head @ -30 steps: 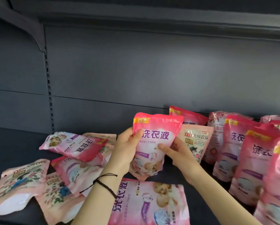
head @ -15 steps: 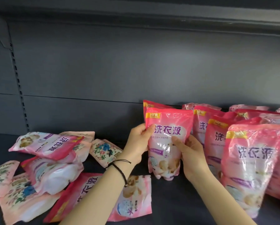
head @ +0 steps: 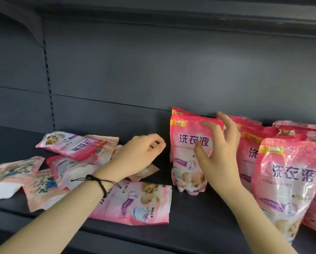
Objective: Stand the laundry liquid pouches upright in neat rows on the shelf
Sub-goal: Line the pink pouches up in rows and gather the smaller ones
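Observation:
A pink laundry liquid pouch stands upright on the dark shelf, at the left end of a row of upright pink pouches. My right hand is in front of its right side with fingers spread and holds nothing. Whether the hand touches the pouch I cannot tell. My left hand hovers to the left of it, fingers loosely curled and empty, above several pouches lying flat. One flat pink pouch lies under my left wrist. Another flat pouch rests on top of the pile.
Pale floral pouches lie at the far left near the shelf's front edge. Bare shelf shows between the pile and the standing pouch. The grey back panel and a slotted upright close the back.
Both hands have let go of the pouch, which now stands on the shelf. My left hand has moved left towards the flat pile. My right hand has opened its fingers.

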Tool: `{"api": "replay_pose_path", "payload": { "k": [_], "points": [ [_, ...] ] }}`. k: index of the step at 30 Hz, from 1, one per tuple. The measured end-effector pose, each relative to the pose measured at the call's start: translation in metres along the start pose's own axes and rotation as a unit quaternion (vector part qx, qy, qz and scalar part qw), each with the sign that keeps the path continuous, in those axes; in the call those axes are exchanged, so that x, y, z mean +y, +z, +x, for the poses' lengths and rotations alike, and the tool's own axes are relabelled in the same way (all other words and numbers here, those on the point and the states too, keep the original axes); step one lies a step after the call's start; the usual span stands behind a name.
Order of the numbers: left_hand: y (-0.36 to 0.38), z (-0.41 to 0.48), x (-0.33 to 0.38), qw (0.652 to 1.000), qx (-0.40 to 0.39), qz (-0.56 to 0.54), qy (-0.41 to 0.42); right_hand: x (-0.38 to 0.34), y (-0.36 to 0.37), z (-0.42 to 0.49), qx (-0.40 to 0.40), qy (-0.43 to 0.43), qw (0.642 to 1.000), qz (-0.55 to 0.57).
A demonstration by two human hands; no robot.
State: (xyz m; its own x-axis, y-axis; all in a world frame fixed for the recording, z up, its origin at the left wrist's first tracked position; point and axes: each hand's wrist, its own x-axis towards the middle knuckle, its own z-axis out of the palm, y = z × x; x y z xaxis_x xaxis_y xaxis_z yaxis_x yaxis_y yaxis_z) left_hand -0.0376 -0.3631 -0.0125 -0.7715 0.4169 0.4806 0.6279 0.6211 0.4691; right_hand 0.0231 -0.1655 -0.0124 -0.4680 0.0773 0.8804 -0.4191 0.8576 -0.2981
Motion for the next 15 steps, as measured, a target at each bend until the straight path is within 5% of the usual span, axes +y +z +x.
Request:
{"api": "replay_pose_path", "payload": {
  "k": [4, 9, 15],
  "points": [
    [-0.026, -0.033, -0.009, 0.980, -0.043, 0.188, 0.053, -0.015, -0.008, 0.007, -0.150, -0.085, 0.984, -0.041],
    [-0.048, -0.064, -0.024, 0.942, -0.046, 0.304, 0.132, -0.041, -0.005, 0.013, -0.360, -0.190, 0.904, -0.128],
    [-0.075, -0.098, -0.048, 0.925, -0.081, 0.344, 0.138, -0.084, 0.011, 0.006, -0.468, -0.224, 0.824, -0.226]
  ]
}}
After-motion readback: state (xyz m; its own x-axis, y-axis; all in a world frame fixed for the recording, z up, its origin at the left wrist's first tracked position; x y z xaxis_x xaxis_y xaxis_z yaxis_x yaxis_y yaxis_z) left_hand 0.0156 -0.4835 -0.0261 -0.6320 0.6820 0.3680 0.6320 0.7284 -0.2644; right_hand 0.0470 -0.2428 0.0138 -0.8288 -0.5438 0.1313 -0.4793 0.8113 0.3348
